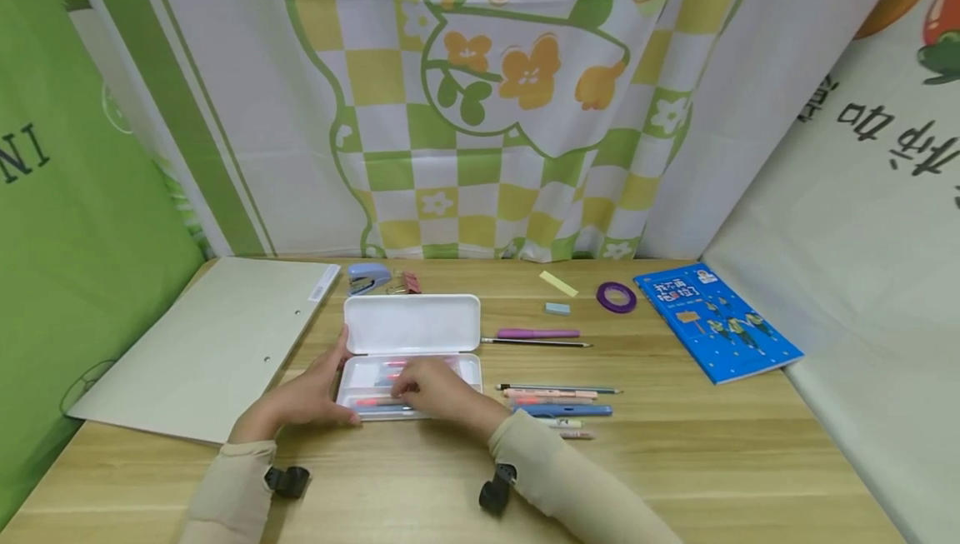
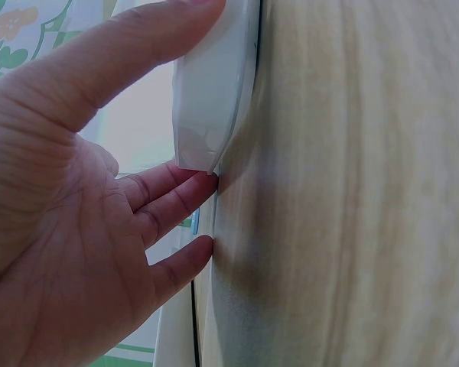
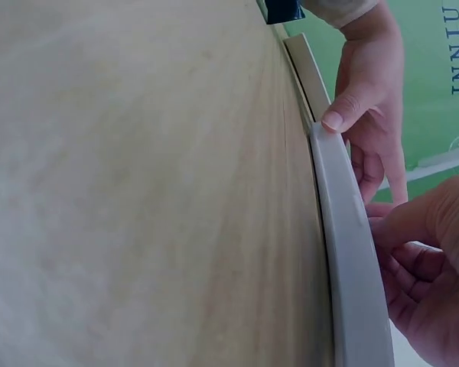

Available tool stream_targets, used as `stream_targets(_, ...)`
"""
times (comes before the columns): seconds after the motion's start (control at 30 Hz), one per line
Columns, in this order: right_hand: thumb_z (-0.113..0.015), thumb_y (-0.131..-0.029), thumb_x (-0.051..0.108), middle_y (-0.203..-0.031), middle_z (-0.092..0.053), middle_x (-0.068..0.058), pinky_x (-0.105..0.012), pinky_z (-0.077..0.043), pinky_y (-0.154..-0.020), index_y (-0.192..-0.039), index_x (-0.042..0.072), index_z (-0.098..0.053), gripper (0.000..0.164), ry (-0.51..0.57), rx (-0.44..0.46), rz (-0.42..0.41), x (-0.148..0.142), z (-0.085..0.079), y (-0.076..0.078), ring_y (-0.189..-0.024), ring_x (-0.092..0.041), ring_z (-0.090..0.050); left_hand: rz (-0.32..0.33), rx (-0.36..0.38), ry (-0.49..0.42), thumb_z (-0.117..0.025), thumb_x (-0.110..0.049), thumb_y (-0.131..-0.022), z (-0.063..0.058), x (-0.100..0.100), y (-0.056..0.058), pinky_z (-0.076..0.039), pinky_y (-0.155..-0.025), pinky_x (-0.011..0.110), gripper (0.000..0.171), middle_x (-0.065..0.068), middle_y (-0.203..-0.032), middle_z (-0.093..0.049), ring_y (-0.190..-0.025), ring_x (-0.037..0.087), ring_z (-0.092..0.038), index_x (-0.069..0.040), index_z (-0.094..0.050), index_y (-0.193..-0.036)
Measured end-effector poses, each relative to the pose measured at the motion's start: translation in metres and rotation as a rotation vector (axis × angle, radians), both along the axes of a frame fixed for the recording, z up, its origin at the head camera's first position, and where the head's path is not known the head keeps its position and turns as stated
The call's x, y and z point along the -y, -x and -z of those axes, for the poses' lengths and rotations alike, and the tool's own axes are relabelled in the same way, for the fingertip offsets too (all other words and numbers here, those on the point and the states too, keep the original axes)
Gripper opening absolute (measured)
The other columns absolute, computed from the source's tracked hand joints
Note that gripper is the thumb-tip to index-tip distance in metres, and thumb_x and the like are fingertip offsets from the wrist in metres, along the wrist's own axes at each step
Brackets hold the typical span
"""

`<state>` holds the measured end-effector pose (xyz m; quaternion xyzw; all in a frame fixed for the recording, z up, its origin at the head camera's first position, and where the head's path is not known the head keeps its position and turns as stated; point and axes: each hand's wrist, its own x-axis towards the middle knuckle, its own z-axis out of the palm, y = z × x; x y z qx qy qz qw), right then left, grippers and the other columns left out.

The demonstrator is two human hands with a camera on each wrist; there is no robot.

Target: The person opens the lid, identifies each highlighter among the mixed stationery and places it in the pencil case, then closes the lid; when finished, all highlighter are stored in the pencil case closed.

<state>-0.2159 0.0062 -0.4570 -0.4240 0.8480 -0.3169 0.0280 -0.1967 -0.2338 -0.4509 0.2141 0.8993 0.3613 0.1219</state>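
A white pencil case (image 1: 412, 326) lies with its lid folded back, several pens inside its compartments. At its left end is my left hand (image 1: 313, 386), thumb at the front corner and fingers along the side. In the left wrist view the left hand's fingers (image 2: 176, 202) are extended near the case end (image 2: 206, 115). My right hand (image 1: 442, 394) reaches over the front rim, bent fingertips down among the pens near a reddish pen (image 1: 375, 401). In the right wrist view its thumb and fingers are curled behind the case wall (image 3: 348, 252); I cannot tell whether they pinch a pen.
Right of the case lie a purple pen (image 1: 538, 333), a pencil (image 1: 540, 342) and several pens, including a blue one (image 1: 566, 411). Farther back are a stapler (image 1: 367, 277), an eraser (image 1: 557, 308) and purple tape (image 1: 617, 296). A large board (image 1: 202, 344) and blue book (image 1: 716, 323) flank them.
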Motion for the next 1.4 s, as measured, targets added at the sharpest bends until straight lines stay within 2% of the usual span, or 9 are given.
stream_targets(0.13, -0.068, -0.081, 0.0, -0.089, -0.069, -0.002, -0.017, -0.046, -0.078, -0.086, 0.006, -0.075, 0.01, 0.061, 0.126, 0.048, -0.005, 0.001, 0.002, -0.085, -0.007, -0.059, -0.003, 0.01, 0.003, -0.085, -0.031, -0.068, 0.001, 0.0, 0.0, -0.018, -0.107, 0.059, 0.134, 0.033, -0.139, -0.031, -0.131, 0.045, -0.025, 0.002, 0.019, -0.146)
stream_targets(0.3, -0.068, -0.083, 0.002, -0.095, -0.07, -0.007, -0.018, -0.047, -0.078, -0.092, 0.002, -0.073, 0.01, 0.207, 0.387, 0.074, -0.019, -0.005, 0.006, -0.086, -0.003, -0.058, -0.001, 0.004, 0.014, -0.085, -0.031, -0.068, 0.001, 0.001, 0.0, -0.019, -0.107, 0.06, 0.134, 0.033, -0.138, -0.032, -0.131, 0.045, -0.025, 0.002, 0.02, -0.145)
stream_targets(0.43, -0.065, -0.087, 0.004, -0.102, -0.069, -0.015, -0.021, -0.049, -0.079, -0.1, -0.004, -0.071, 0.016, 0.313, 0.566, 0.076, -0.037, -0.01, 0.008, -0.089, -0.007, -0.061, -0.002, -0.001, 0.016, -0.085, -0.031, -0.067, 0.002, 0.001, 0.0, -0.019, -0.107, 0.06, 0.135, 0.033, -0.138, -0.032, -0.13, 0.045, -0.026, 0.001, 0.02, -0.146)
stream_targets(0.53, -0.065, -0.089, 0.008, -0.106, -0.068, -0.015, -0.023, -0.05, -0.08, -0.105, -0.003, -0.069, 0.02, 0.346, 0.638, 0.096, -0.054, -0.012, 0.009, -0.091, -0.01, -0.062, -0.004, 0.001, 0.013, -0.085, -0.031, -0.067, 0.002, 0.0, 0.001, -0.019, -0.107, 0.06, 0.135, 0.033, -0.138, -0.032, -0.13, 0.045, -0.026, 0.001, 0.019, -0.146)
stream_targets(0.7, -0.064, -0.09, 0.01, -0.107, -0.065, -0.017, -0.027, -0.051, -0.079, -0.108, -0.005, -0.066, 0.024, 0.352, 0.644, 0.116, -0.09, -0.016, 0.009, -0.09, -0.014, -0.061, -0.002, 0.0, 0.014, -0.085, -0.031, -0.067, 0.002, 0.0, 0.001, -0.019, -0.107, 0.06, 0.135, 0.032, -0.138, -0.032, -0.13, 0.045, -0.026, 0.001, 0.019, -0.146)
stream_targets(0.9, -0.065, -0.088, 0.004, -0.102, -0.065, -0.023, -0.024, -0.051, -0.075, -0.105, -0.01, -0.065, 0.023, 0.326, 0.559, 0.151, -0.139, -0.015, 0.008, -0.085, -0.013, -0.062, -0.006, -0.007, 0.017, -0.085, -0.033, -0.066, 0.004, 0.0, 0.001, -0.02, -0.106, 0.059, 0.136, 0.03, -0.137, -0.034, -0.129, 0.044, -0.028, 0.001, 0.019, -0.146)
stream_targets(1.03, -0.063, -0.089, 0.003, -0.101, -0.066, -0.024, -0.023, -0.05, -0.076, -0.105, -0.01, -0.065, 0.021, 0.241, 0.494, 0.179, -0.169, -0.014, 0.006, -0.087, -0.015, -0.062, -0.002, -0.014, 0.018, -0.085, -0.034, -0.066, 0.005, 0.002, 0.001, -0.02, -0.106, 0.059, 0.136, 0.031, -0.137, -0.034, -0.129, 0.044, -0.027, 0.002, 0.019, -0.146)
stream_targets(1.2, -0.062, -0.089, 0.004, -0.097, -0.068, -0.015, -0.023, -0.05, -0.075, -0.102, -0.005, -0.067, 0.017, 0.11, 0.42, 0.218, -0.197, -0.013, 0.004, -0.088, -0.018, -0.061, -0.001, -0.013, 0.016, -0.085, -0.034, -0.066, 0.005, 0.002, 0.001, -0.019, -0.107, 0.06, 0.136, 0.031, -0.137, -0.033, -0.13, 0.044, -0.026, 0.002, 0.02, -0.146)
stream_targets(1.4, -0.064, -0.087, 0.003, -0.094, -0.068, -0.004, -0.024, -0.049, -0.074, -0.1, 0.002, -0.07, 0.014, 0.021, 0.376, 0.231, -0.213, -0.01, 0.002, -0.085, -0.013, -0.059, 0.002, -0.014, 0.013, -0.085, -0.034, -0.067, 0.006, 0.003, 0.002, -0.019, -0.107, 0.06, 0.136, 0.031, -0.137, -0.033, -0.13, 0.044, -0.027, 0.001, 0.02, -0.146)
